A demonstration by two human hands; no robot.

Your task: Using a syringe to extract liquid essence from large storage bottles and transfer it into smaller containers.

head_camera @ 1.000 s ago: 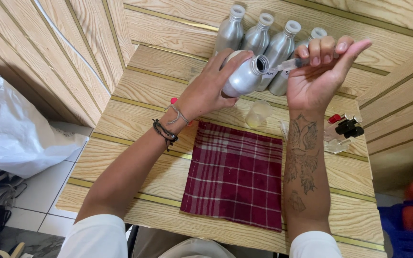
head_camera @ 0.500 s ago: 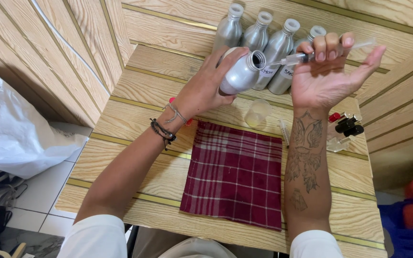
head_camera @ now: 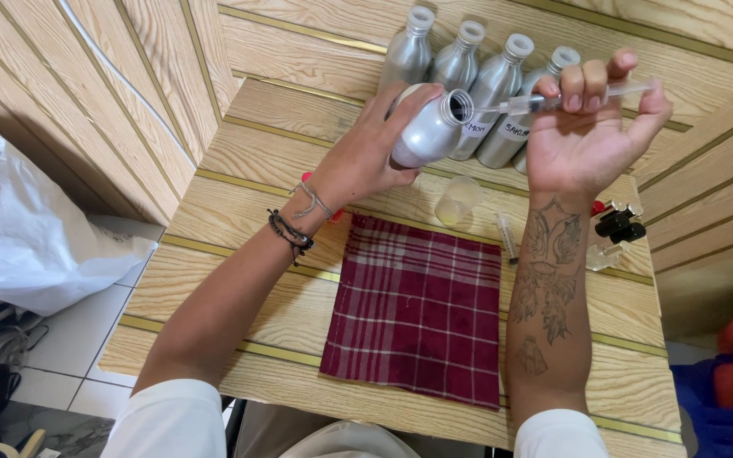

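Note:
My left hand (head_camera: 375,148) grips a silver aluminium bottle (head_camera: 431,129), tilted on its side above the table with its open neck toward the right. My right hand (head_camera: 591,127) holds a clear plastic syringe (head_camera: 553,99) between the fingers and thumb, plunger end to the right. The syringe tip sits at the bottle's mouth. Both hands hover over the far part of a small wooden table (head_camera: 239,254). Below them lie a dark red plaid cloth (head_camera: 422,309), a small clear cup (head_camera: 457,200) and a second syringe (head_camera: 506,237).
A row of several upright silver bottles (head_camera: 494,76) stands at the table's far edge against a wooden slatted wall. Small dark vials and caps (head_camera: 617,225) lie at the right. A white plastic bag (head_camera: 27,229) sits on the floor to the left.
My right hand's fingers have opened out and then drawn back around the syringe, which has shifted slightly right. The tilted bottle stays in my left hand in nearly the same spot.

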